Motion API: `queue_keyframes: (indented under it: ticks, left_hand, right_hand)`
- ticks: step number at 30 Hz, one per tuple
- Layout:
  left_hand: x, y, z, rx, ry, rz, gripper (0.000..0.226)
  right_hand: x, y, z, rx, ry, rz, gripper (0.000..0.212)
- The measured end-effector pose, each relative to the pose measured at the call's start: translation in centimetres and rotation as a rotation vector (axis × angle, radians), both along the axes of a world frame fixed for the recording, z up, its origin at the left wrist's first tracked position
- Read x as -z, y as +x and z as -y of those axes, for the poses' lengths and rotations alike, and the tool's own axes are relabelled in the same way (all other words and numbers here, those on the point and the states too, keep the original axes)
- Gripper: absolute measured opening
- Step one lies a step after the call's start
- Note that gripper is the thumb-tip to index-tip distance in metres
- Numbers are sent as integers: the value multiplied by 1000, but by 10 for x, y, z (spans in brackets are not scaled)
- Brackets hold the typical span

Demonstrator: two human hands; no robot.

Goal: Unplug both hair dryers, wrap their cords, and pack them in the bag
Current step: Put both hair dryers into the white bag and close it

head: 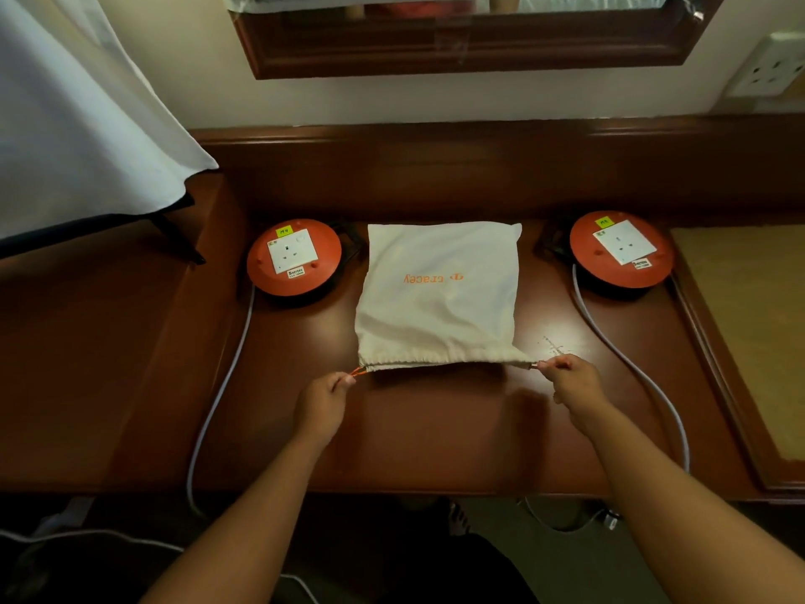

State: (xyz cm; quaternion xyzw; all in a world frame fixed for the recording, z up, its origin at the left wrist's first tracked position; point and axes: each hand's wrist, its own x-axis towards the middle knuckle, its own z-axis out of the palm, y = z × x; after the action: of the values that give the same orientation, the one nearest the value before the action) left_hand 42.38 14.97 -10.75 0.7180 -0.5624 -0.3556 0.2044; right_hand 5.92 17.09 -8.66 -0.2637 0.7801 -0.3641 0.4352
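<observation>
A cream cloth drawstring bag [440,298] with orange lettering lies bulging in the middle of the wooden desk [435,429], its gathered mouth toward me. My left hand [324,398] pinches the orange drawstring at the mouth's left end. At the right end, my right hand [575,381] pinches the other drawstring end. Both strings are pulled outward and the mouth is drawn nearly closed. No hair dryer is visible; the bag's contents are hidden.
Two orange extension reels with white sockets flank the bag, one at the left [294,257] and one at the right [620,248]; nothing is plugged into them. Their grey cables [226,385] run off the desk's front edge. A white cloth [78,124] hangs at the far left.
</observation>
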Motion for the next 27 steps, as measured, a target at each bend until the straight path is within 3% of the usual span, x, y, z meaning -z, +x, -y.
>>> queue_keyframes:
  ticks: [3,7,13,27]
  left_hand:
    - [2,0,0,-155,30,-114,20]
    - [-4,-2,5,-327,102,-210,25]
    - [-9,-1,7,-289,85,-103,18]
    - [17,47,16,-349,137,9,26]
  right_hand:
    - [2,-16,-1,5,23,160,14]
    - [2,-21,-5,71,34,213,21]
    - [3,-20,1,264,-25,295,23]
    - [-9,-39,7,372,-48,51,25]
